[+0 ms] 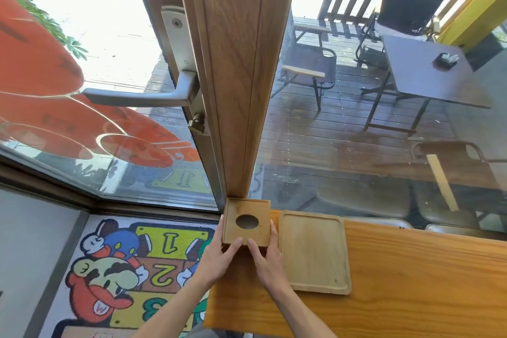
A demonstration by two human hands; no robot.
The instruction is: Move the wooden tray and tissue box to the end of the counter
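A square wooden tissue box (247, 221) with an oval hole in its lid stands at the left end of the wooden counter (411, 282), against the foot of a wooden door post. My left hand (219, 255) grips its left side and near edge. My right hand (264, 258) grips its right side and near edge. A flat wooden tray (315, 252) with a raised rim lies on the counter directly to the right of the box, close to my right hand.
The wooden post (236, 77) and window glass rise behind the counter. A metal door handle (142, 94) sticks out to the left. The counter's left edge drops to a cartoon floor mat (123, 269). Outside are chairs and a table (428, 71).
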